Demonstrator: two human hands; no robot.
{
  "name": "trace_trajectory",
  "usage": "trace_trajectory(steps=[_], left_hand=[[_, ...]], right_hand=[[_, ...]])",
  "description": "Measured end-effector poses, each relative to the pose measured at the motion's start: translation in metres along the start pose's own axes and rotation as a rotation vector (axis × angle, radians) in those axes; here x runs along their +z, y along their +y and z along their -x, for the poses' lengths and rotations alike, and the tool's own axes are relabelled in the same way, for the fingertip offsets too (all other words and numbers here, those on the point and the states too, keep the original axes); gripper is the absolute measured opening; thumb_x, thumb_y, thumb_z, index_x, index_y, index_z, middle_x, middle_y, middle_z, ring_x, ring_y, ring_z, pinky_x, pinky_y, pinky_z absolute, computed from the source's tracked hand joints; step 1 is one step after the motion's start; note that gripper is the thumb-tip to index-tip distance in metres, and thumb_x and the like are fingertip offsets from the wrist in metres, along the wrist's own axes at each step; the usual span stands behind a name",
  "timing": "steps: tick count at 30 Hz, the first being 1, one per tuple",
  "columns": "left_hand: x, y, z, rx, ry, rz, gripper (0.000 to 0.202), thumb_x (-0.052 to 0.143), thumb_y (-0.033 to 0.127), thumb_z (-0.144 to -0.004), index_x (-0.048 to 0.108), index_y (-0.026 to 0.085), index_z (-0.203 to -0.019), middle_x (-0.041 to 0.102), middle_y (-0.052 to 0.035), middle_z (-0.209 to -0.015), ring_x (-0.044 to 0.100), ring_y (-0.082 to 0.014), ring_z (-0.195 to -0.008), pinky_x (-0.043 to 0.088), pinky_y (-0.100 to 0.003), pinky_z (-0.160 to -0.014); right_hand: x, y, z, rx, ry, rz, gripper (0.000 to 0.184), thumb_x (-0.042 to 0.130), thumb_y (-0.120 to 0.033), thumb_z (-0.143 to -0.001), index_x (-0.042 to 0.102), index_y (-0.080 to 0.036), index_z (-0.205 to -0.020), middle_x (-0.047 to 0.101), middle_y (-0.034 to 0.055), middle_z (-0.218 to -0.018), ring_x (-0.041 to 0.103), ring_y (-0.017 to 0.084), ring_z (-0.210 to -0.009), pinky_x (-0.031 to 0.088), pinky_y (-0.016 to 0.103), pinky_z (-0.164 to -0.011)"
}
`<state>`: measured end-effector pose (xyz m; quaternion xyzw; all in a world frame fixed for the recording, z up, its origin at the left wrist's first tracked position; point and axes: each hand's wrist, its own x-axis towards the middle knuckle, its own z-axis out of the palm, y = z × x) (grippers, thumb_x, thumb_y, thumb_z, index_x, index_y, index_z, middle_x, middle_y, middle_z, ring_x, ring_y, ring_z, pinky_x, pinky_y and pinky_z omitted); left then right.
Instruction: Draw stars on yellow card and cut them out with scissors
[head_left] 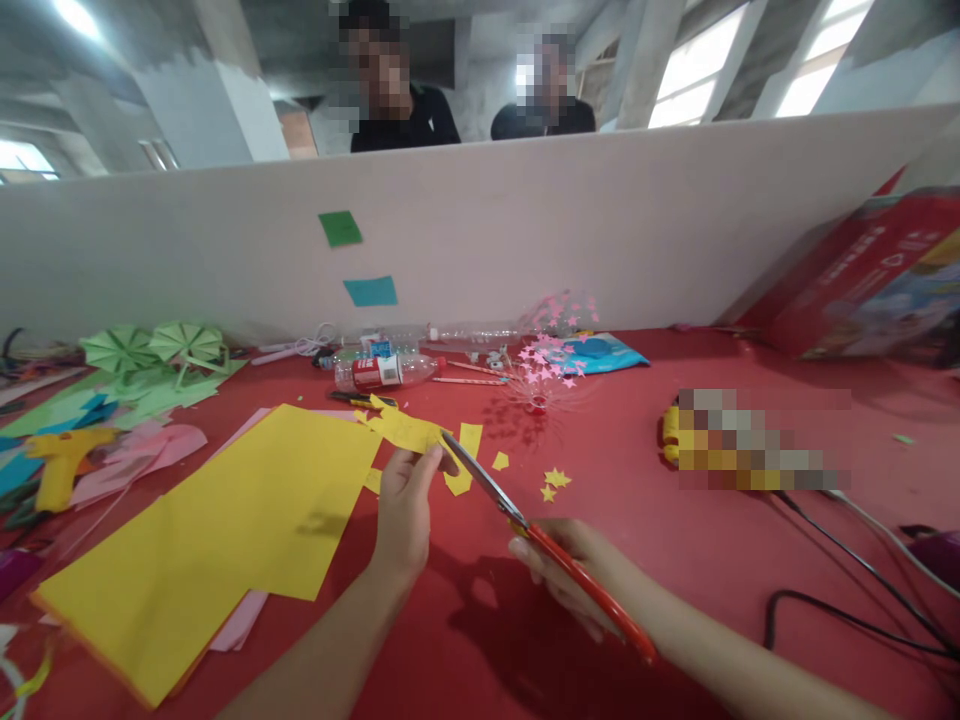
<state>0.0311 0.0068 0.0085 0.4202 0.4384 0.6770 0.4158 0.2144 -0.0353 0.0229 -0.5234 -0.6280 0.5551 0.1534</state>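
My left hand (407, 498) pinches a ragged piece of yellow paper (405, 428) above the table. Red-handled scissors (581, 580) sit in my right hand (574, 575), with their blade tips touching the right end of that piece. The blades look nearly closed. Beneath and beside the paper lie yellow scraps (470, 440), and a few small yellow paper stars (553, 482) rest just right of the blades. Large yellow sheets (247, 510) are stacked at the left, over pink paper.
A yellow glue gun (64, 460) and green paper wheels (184, 345) lie at the left. Plastic bottles (386, 371), pink stars on thin stems (551, 360) and a blue packet (600, 354) line the white partition (480, 220). Cables (847, 550) trail from a yellow power strip (671, 435).
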Motion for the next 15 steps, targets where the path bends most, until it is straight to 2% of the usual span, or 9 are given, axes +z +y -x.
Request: trace_trajectory(steps=[3,10,15], left_hand=[[-0.002,0.0,-0.002,0.025,0.031,-0.017,0.02,0.06,0.03,-0.079,0.058,0.017,-0.063,0.064,-0.0011,-0.067,0.062,-0.0163,-0.074,0.046,-0.028,-0.074],[-0.002,0.003,-0.003,0.021,0.018,0.044,0.023,0.056,0.025,-0.08,0.056,0.018,-0.058,0.061,0.0003,-0.061,0.06,-0.0156,-0.071,0.045,-0.028,-0.074],[0.001,0.012,0.001,0.013,0.029,0.097,0.023,0.055,0.022,-0.08,0.058,0.019,-0.057,0.059,0.0016,-0.061,0.055,-0.0135,-0.065,0.045,-0.026,-0.071]], right_hand=[[-0.001,-0.002,0.001,-0.014,-0.006,0.016,0.047,0.056,-0.06,-0.08,0.037,-0.021,-0.061,0.033,-0.0092,-0.043,0.033,0.004,-0.031,0.025,0.018,-0.032],[-0.004,0.0,0.002,-0.099,-0.033,0.078,0.048,0.048,-0.063,-0.083,0.036,-0.02,-0.064,0.034,-0.0079,-0.049,0.033,0.004,-0.036,0.024,0.018,-0.035],[-0.005,0.003,0.007,-0.115,-0.053,0.087,0.046,0.046,-0.057,-0.087,0.032,-0.02,-0.062,0.033,-0.0078,-0.048,0.033,0.004,-0.038,0.023,0.017,-0.036]])
